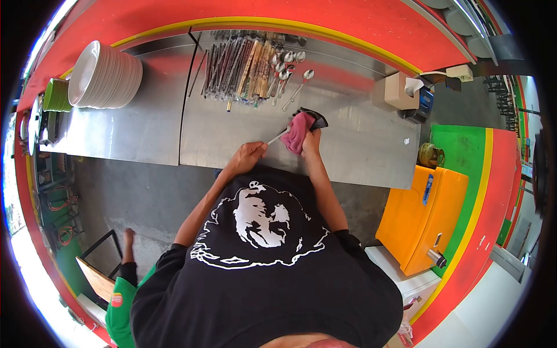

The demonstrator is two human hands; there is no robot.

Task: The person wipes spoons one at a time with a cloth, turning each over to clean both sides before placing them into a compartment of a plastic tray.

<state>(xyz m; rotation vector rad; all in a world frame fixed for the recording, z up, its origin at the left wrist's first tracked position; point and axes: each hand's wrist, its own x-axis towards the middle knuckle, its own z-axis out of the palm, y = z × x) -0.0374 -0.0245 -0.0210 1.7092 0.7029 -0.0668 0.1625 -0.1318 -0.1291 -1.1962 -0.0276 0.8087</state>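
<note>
My left hand [250, 156] is closed around one end of a slim metal piece of cutlery [278, 137]. Its other end runs into a pink cloth [297, 134], which hides it. My right hand [311, 142] grips this cloth, bunched up, just above the steel counter. A dark, crumpled piece [317, 119] sticks out behind the cloth, by the right hand's fingers. Farther back lie several loose metal spoons [299, 90], bowls pointing away from me. Beside them is a wide row of cutlery in clear wrappers [235, 66], some dark and some tan.
A steel counter [154, 133] stretches before me. White plates [107, 75] and green dishes [56, 95] are stacked at its left; a tissue box [397, 91] stands at right. An orange cooler [423, 220] is near my right side. A person's green sleeve [120, 304] shows lower left.
</note>
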